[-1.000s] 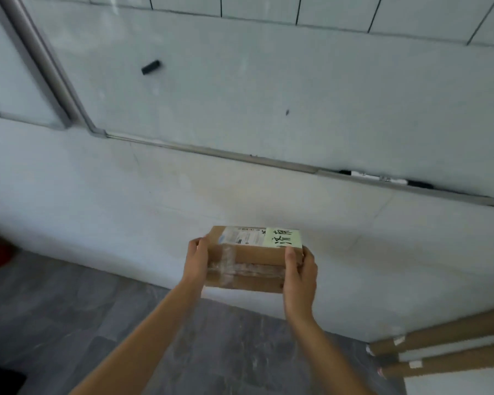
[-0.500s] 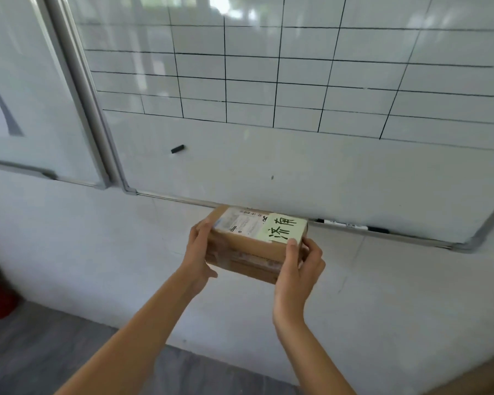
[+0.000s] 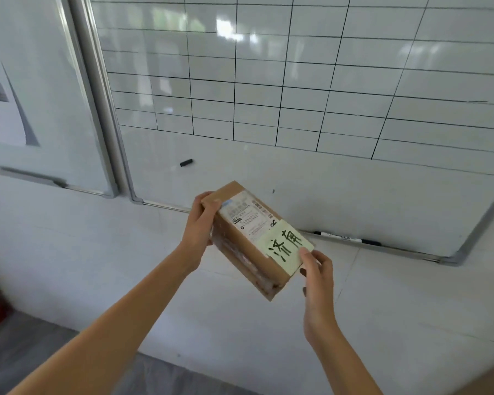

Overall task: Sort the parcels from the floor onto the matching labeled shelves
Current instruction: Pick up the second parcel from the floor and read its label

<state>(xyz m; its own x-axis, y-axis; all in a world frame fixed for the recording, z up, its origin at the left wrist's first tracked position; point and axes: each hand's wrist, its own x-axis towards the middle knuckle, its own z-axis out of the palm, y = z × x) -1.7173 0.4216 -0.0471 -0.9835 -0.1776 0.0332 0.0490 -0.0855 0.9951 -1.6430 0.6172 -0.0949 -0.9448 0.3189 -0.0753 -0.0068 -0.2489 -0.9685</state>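
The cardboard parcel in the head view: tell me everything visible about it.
The brown cardboard parcel is a small oblong box, held in the air and tilted before a gridded whiteboard. Clear tape wraps its side. On top are a white printed shipping label and a pale yellow note with handwritten characters. The left hand grips its far end, the right hand its near end.

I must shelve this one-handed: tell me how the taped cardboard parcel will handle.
The parcel probably stays stiff: its edges look square. Its glossy tape may be slippery. Likely light, since the left hand and right hand hold only its ends.
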